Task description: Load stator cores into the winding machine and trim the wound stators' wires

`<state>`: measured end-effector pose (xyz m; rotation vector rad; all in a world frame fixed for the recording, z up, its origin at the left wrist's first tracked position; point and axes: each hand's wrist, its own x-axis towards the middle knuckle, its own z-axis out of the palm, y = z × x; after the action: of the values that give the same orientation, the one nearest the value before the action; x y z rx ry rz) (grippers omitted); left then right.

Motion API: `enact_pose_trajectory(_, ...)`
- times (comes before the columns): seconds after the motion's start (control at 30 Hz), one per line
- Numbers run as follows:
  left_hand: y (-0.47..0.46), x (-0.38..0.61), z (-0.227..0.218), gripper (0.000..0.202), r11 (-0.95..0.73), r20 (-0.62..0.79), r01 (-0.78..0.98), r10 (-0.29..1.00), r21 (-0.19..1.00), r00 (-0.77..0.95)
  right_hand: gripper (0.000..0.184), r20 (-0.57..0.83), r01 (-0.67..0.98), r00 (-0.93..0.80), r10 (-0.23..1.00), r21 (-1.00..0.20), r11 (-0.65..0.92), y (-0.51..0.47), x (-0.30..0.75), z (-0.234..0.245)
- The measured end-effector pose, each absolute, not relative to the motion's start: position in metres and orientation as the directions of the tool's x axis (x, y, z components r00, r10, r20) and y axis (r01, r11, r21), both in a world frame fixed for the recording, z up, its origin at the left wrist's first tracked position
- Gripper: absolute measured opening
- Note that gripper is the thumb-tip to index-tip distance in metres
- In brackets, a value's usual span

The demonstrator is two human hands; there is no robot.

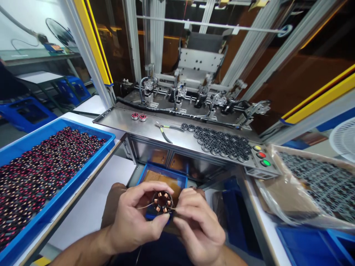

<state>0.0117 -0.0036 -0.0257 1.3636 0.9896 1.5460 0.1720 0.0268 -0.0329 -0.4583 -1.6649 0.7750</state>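
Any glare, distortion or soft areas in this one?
Head view: sheen on the steel worktop; wide-angle stretch, the yellow strips leaning outward at the top; the ring of copper coils in the left hand looks fairly sharp, the black fan softer.

The single view comes from the wearer's head, looking forward and steeply down. The left hand (138, 216) and right hand (199, 221) are close, low in the middle, with forearms entering from the bottom edge. Beyond them it faces the machine (201, 61) nearly head-on, and spreads wide enough to take in the blue tray (108, 143) at left and the carton (273, 194) at right.
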Motion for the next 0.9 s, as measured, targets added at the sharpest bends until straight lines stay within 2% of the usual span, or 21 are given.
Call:
enact_pose_trajectory(0.1, -0.002, 0.009, -0.022, 0.041, -0.18, 0.199, -0.255, 0.979, 0.95, 0.049, 0.036, 0.672, -0.121, -0.339, 0.658, -0.725, 0.678, 0.041, 0.18, -0.028)
enact_pose_trajectory(0.2, -0.001, 0.009, -0.023, 0.038, -0.052, 0.113, -0.359, 0.982, 0.932, 0.151, 0.046, 0.661, -0.184, -0.473, 0.583, -0.721, 0.668, 0.055, 0.184, -0.021)
enact_pose_trajectory(0.33, 0.002, 0.011, -0.025, 0.033, 0.056, 0.065, -0.454, 0.966, 0.889, 0.248, 0.036, 0.687, -0.206, -0.521, 0.507, -0.677, 0.706, 0.06, 0.182, -0.013)
enact_pose_trajectory(0.43, 0.004, 0.012, -0.025, 0.036, 0.167, -0.005, -0.524, 0.955, 0.835, 0.295, 0.025, 0.786, -0.092, -0.435, 0.44, -0.525, 0.846, 0.052, 0.182, -0.009)
enact_pose_trajectory(0.53, 0.003, 0.013, -0.024, 0.038, 0.211, -0.042, -0.578, 0.956, 0.788, 0.292, 0.018, 0.869, 0.118, -0.361, 0.339, -0.318, 0.941, 0.039, 0.186, -0.007)
enact_pose_trajectory(0.6, 0.002, 0.014, -0.025, 0.039, 0.137, 0.012, -0.573, 0.969, 0.808, 0.249, 0.016, 0.88, 0.229, -0.357, 0.315, -0.244, 0.942, 0.031, 0.189, -0.007)
enact_pose_trajectory(0.7, -0.001, 0.018, -0.028, 0.043, -0.111, 0.196, -0.512, 0.974, 0.852, 0.116, 0.018, 0.883, 0.305, -0.329, 0.335, -0.236, 0.922, 0.024, 0.189, -0.008)
enact_pose_trajectory(0.8, -0.002, 0.022, -0.03, 0.049, -0.313, 0.352, -0.437, 0.936, 0.843, 0.007, 0.021, 0.896, 0.301, -0.237, 0.375, -0.299, 0.905, 0.022, 0.181, -0.011)
enact_pose_trajectory(0.9, -0.002, 0.025, -0.031, 0.05, -0.392, 0.411, -0.396, 0.911, 0.83, -0.04, 0.017, 0.864, 0.237, -0.139, 0.484, -0.445, 0.864, 0.019, 0.169, -0.014)
